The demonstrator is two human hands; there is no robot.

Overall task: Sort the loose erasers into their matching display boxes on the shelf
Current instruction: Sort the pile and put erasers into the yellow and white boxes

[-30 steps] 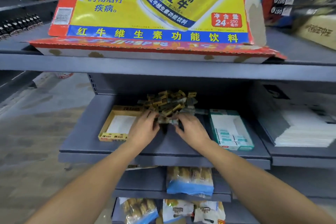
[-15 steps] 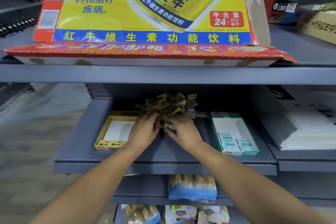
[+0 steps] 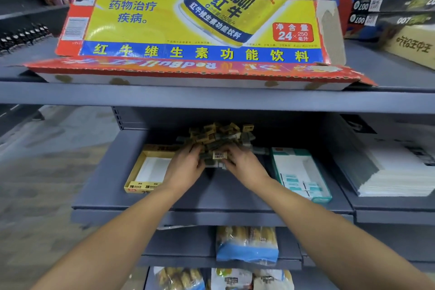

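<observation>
A heap of loose erasers (image 3: 220, 135), yellow-sleeved and dark grey-green, lies at the back of the grey middle shelf (image 3: 211, 195). Both my hands reach into its front edge. My left hand (image 3: 186, 167) rests on the heap's left side with its fingers stretched into the erasers. My right hand (image 3: 244, 167) covers the right side. A pale eraser with a barcode (image 3: 220, 155) sits between the two hands, against my right thumb; whether it is pinched is hidden. A yellow display box (image 3: 141, 188) stands left of the heap and a teal display box (image 3: 322, 199) right of it.
The upper shelf's edge (image 3: 211, 99) hangs close above the heap, carrying a flattened yellow drink carton (image 3: 193, 28). Stacks of white paper (image 3: 400, 176) lie to the right of the teal box. Bagged snacks (image 3: 247, 245) fill the lower shelves.
The camera has moved closer and tilted a little. Both hands stay on the heap's front edge, and the pale barcode eraser now shows between them.
</observation>
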